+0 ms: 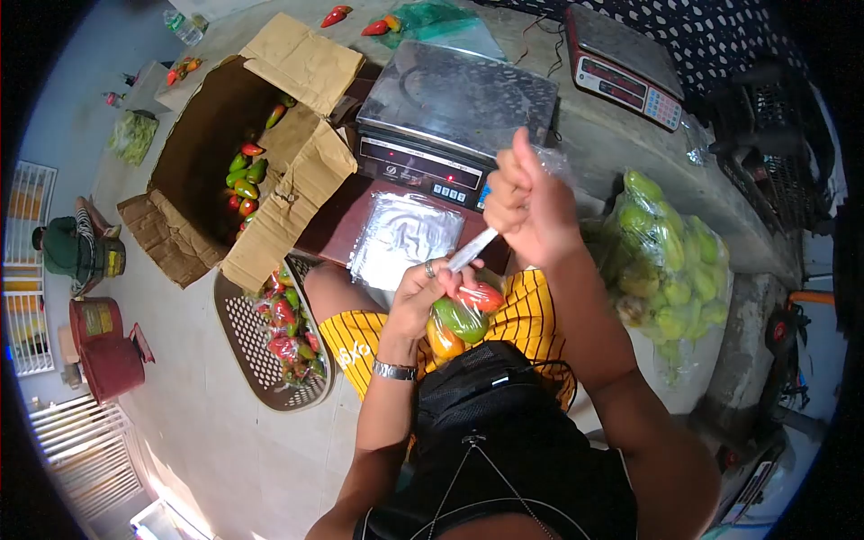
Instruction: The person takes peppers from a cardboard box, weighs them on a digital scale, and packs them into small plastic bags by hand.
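A clear plastic bag of bell peppers point(461, 320), with red, green and orange ones inside, hangs in front of my lap. My left hand point(419, 295) is closed around the bag's neck, just above the peppers. Higher and to the right, my right hand point(533, 202) grips the far end of the bag's twisted top point(472, 249), thumb pointing up. That twisted plastic is stretched taut between both hands. A stack of flat clear plastic bags point(407, 241) lies just beyond my left hand. Behind my right hand stands a digital scale point(457, 94) with its display lit.
An open cardboard box point(193, 148) holds loose peppers at the left. Below it, a plastic basket point(247, 333) contains bagged peppers. A large bag of green vegetables point(670, 270) sits to the right, and a second scale point(623, 67) stands behind. Another person point(67, 243) is at far left.
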Action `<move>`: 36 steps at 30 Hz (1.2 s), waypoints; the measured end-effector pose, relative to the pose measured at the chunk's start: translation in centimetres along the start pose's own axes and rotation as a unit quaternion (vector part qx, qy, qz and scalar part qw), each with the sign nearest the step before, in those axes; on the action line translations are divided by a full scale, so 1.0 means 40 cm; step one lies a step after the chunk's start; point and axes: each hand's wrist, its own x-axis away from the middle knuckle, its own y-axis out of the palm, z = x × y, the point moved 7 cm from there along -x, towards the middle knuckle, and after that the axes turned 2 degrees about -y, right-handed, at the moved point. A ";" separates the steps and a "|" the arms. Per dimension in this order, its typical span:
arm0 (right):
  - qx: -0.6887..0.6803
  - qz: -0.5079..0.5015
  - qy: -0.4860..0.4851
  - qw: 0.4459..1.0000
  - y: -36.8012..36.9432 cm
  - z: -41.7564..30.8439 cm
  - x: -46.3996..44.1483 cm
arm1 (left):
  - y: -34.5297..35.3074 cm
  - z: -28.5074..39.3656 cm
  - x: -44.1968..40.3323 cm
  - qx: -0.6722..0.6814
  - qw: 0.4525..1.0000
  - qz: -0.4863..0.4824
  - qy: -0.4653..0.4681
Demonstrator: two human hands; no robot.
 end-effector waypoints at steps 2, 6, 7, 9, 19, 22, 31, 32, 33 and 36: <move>-0.030 0.004 -0.010 0.999 -0.041 -0.022 -0.021 | -0.005 -0.012 0.015 0.091 0.995 0.034 0.013; -0.077 0.043 -0.004 0.996 -0.123 -0.015 -0.049 | -0.007 -0.020 0.043 0.131 0.981 0.128 -0.063; -0.058 0.076 -0.070 0.993 -0.160 -0.049 -0.055 | -0.005 -0.014 0.050 0.091 0.985 0.129 -0.067; -0.019 0.140 -0.201 0.969 -0.227 -0.129 -0.052 | -0.015 0.005 0.067 0.012 0.989 0.129 -0.075; 0.764 -0.137 -0.341 0.531 0.037 0.148 0.125 | -0.036 0.092 0.051 -0.455 0.886 0.081 -0.043; 0.763 -0.183 -0.133 0.606 -0.060 0.213 0.118 | -0.075 0.092 0.067 -0.509 0.845 0.093 -0.135; 0.524 -0.103 0.078 0.842 -0.200 0.078 -0.009 | -0.112 0.138 0.107 -0.421 0.897 0.130 -0.019; 0.439 -0.098 0.088 0.889 -0.187 0.074 -0.007 | -0.095 0.143 0.098 -0.496 0.859 0.127 0.015; 0.349 -0.091 0.097 0.928 -0.168 0.075 -0.005 | -0.070 0.141 0.087 -0.566 0.814 0.123 0.048; 0.233 -0.080 0.089 0.965 -0.062 0.123 0.021 | -0.035 0.148 0.058 -0.726 0.664 0.131 0.125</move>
